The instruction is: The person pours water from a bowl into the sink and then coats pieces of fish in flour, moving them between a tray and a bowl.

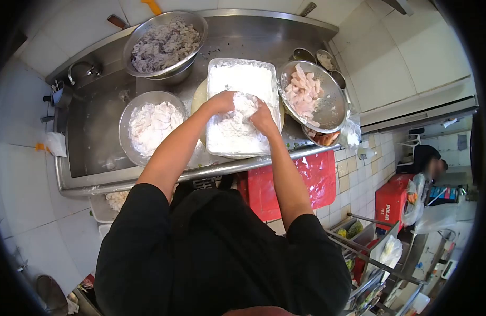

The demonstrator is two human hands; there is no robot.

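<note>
Both my hands are in a white rectangular tub [243,151] of white flour [227,138]. My left hand [223,101] is at the left side of a floury mound [245,108], its fingers sunk in or coated with flour. My right hand [262,118] presses at the mound's right side, its fingers curled and partly covered. What lies inside the mound cannot be made out. To the left stands a bowl of flour-coated pale pieces [154,125]. At the right a metal bowl holds raw pale strips [304,92].
A metal bowl of dark floured pieces [166,46] stands at the back left, near a sink [95,126]. Small tins [325,59] sit at the back right. Below the counter edge [222,167] is a red lid or tray [322,181]. A person [424,160] is at the far right.
</note>
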